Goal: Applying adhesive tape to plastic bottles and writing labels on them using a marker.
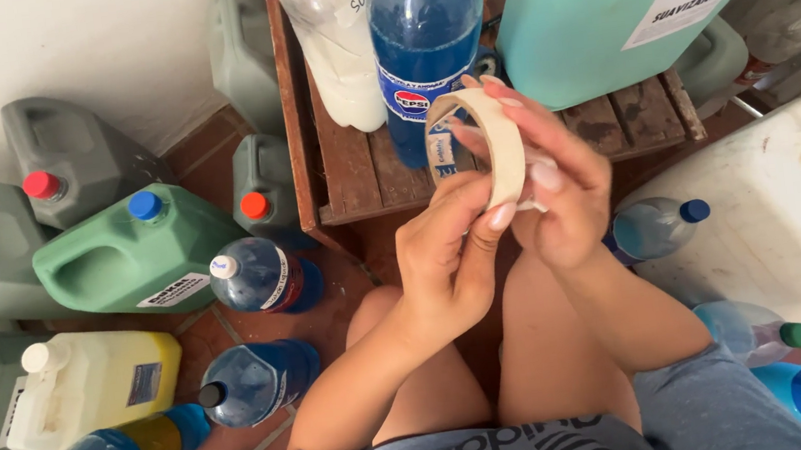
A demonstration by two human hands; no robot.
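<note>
Head view: your left hand [443, 250] and right hand [554, 179] both pinch a tape roll [496, 141] at centre. No strip is pulled free yet. Blue bottle [426, 44] at 12 o'clock shows no tape.

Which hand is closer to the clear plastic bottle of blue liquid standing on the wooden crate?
Left. The left hand sits just below the bottle; the right hand is off beside it.

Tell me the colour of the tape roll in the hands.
Pale beige tape roll, held by both hands; clearest in the head view.
</note>
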